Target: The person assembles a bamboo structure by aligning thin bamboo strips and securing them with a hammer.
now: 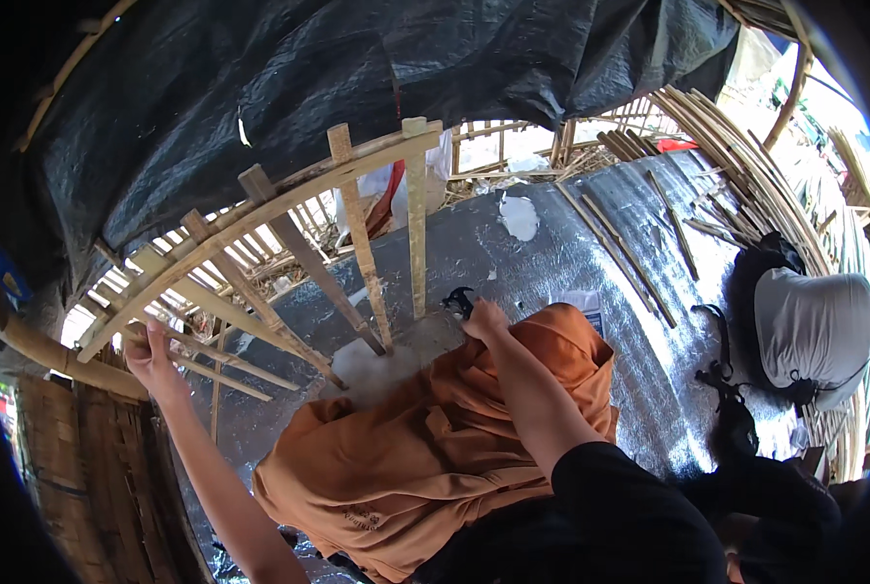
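A rack of pale bamboo slats (pixel 362 263) fans down from a long curved-looking crosspiece (pixel 279 200) at the left and middle. My left hand (pixel 152 362) is closed around the end of a slat at the crosspiece's left end. Over the brown-orange cloth spread across my lap (pixel 386 477), my right hand (pixel 485 321) grips a black-headed tool that looks like a hammer (pixel 461 301); its handle is mostly hidden in the fist. The tool is to the right of the rack's last slat, apart from it.
Silvery foil sheeting (pixel 552 253) covers the floor, with loose bamboo strips (pixel 620 255) lying on it. A white bag (pixel 813 326) with black straps sits at the right, near a stack of long bamboo strips (pixel 746 165). Dark tarpaulin (pixel 357 68) hangs behind the rack.
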The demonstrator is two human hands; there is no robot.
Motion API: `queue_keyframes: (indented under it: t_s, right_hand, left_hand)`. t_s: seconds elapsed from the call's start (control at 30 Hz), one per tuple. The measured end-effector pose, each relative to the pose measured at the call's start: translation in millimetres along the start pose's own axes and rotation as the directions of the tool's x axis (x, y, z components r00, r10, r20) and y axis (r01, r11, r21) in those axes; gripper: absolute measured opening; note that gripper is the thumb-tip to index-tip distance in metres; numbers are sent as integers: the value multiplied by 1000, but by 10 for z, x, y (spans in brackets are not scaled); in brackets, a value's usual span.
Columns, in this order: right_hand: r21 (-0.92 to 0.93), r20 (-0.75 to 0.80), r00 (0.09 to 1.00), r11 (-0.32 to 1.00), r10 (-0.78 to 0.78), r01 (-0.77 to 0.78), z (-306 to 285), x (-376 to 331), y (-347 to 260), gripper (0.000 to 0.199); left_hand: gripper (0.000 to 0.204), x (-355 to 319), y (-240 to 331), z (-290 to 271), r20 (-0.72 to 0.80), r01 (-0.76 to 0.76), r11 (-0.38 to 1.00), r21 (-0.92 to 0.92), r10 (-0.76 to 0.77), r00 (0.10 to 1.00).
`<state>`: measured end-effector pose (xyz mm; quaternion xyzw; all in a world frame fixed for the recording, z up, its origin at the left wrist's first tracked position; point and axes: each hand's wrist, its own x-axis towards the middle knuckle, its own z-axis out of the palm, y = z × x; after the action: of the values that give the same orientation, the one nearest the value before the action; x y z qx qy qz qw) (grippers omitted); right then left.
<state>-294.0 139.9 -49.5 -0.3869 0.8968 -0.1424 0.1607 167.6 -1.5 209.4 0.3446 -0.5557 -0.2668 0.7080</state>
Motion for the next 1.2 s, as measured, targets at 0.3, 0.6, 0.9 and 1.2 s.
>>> queue_keyframes:
  t_s: [0.3,0.6,0.9,1.2]
  right_hand:
    - [266,-719,667,810,-194,523,-1252,-186,-589,38]
    - [-388,-802,-207,226,-560,893,-3231,-1484,-2201,47]
    - [-304,33,445,415,-895,857,-3435,-1322,-2698,67]
    - [-51,66,349,346,-935,937,-3371,-957,-2762,35]
  left_hand:
    - [22,156,-267,-263,64,53,997,54,-57,996]
    - [18,-8,45,140,29,70,997,18,-71,997]
    - [21,-35,168,194,29,44,995,84,-47,998]
    - [28,-228,126,331,-41,-15,1000,-20,15,999]
